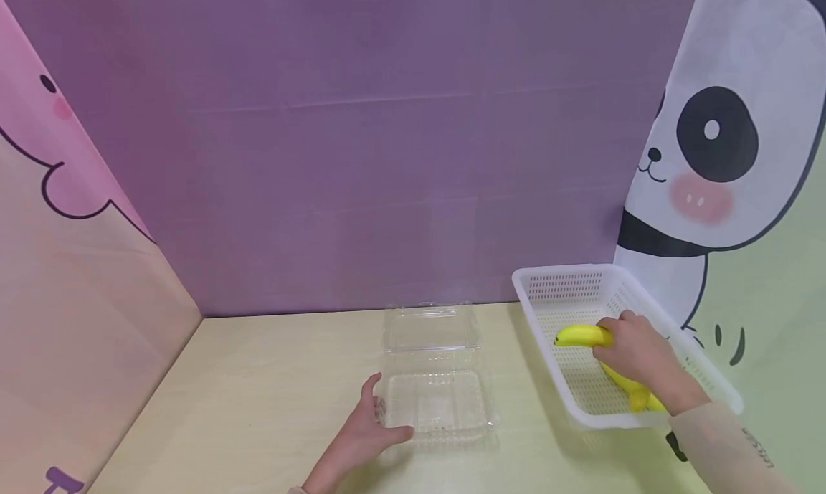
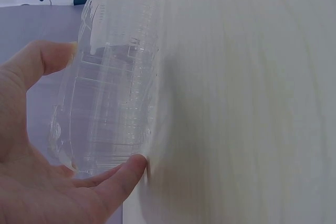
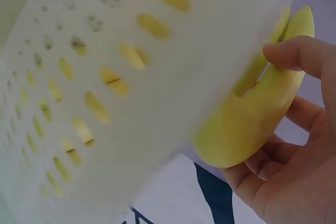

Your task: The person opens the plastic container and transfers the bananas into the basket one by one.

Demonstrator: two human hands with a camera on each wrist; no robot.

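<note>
A clear plastic clamshell container lies on the table with its lid folded back. My left hand is at its near left corner; in the left wrist view, thumb and fingers hold the container by its sides. My right hand grips a yellow banana over the white basket, thumb on one side and fingers on the other. In the right wrist view the banana shows above the basket's rim. More yellow fruit lies in the basket, partly behind the right hand and forearm.
The pale wooden table meets a purple backdrop at the back. A panel with a panda print stands along the right, close to the basket. Another printed panel borders the left side.
</note>
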